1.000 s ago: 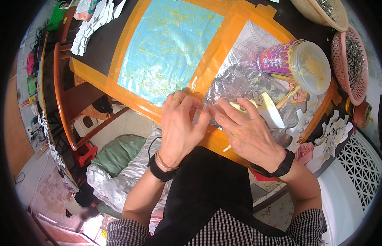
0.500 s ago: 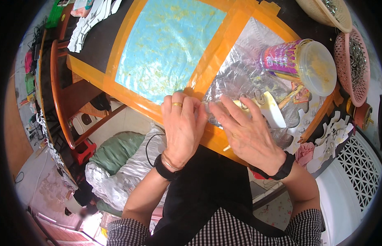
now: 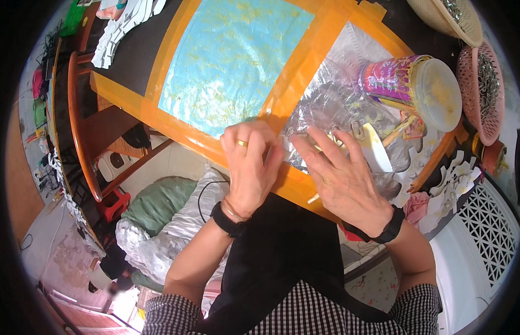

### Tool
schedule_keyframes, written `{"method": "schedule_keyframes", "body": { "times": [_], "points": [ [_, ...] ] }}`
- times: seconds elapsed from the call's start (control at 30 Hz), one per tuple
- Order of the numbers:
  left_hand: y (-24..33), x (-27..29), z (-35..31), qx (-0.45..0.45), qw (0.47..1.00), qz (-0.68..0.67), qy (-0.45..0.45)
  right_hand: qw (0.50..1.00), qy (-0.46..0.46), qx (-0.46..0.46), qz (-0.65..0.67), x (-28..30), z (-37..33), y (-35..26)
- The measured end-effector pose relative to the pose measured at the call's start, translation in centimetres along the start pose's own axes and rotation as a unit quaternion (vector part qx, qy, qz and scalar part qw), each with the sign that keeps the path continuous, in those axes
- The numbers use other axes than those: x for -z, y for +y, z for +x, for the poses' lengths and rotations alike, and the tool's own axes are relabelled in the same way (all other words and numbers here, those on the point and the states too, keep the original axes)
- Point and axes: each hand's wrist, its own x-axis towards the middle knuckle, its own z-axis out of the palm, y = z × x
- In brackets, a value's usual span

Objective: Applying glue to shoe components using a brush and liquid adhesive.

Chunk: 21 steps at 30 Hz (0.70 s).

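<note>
Over the front edge of an orange-taped board, my left hand [image 3: 251,155] is closed, thumb and fingers pressed together; whatever it pinches is hidden. Close on its right, my right hand [image 3: 347,181] has its index finger bent toward the left fingertips, the thumb out of sight beneath. Its other fingers are spread, and what it may pinch is too small to make out. Beyond the left hand lies a blue sheet [image 3: 232,61] smeared with yellow. Crinkled clear film [image 3: 327,97] covers the right part. Beside my right fingers a silver metal loop [image 3: 358,132] rests near a white, yellow-stained card [image 3: 376,149].
A purple can [image 3: 388,80] with a cloudy plastic lid [image 3: 437,95] lies on the film beside a flat stick [image 3: 395,132]. At the right stand a pink basket [image 3: 466,92] of metal pieces and a cream basket [image 3: 433,17]. A wooden chair [image 3: 78,128] is at left.
The board and the things on it appear slightly shifted to the right in view. My left fingers have curled in more, and my right hand has moved slightly right and down.
</note>
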Motion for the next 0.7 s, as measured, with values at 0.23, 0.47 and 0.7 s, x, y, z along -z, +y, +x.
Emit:
{"method": "schedule_keyframes", "body": {
  "times": [0.23, 0.47, 0.7],
  "points": [
    [-1.7, 0.5, 1.0, -0.152, 0.988, -0.031, 0.002, 0.999, 0.032, -0.01, 0.018, -0.8, 0.0, 0.1],
    [-2.1, 1.1, 1.4, -0.212, 0.977, 0.001, -0.039, 0.999, 0.027, 0.002, 0.03, 0.0, 0.3, 0.5],
    [-2.4, 1.1, 1.4, -0.233, 0.972, 0.008, -0.037, 0.998, 0.045, -0.034, 0.04, 0.7, 0.8, 0.8]
  ]
}}
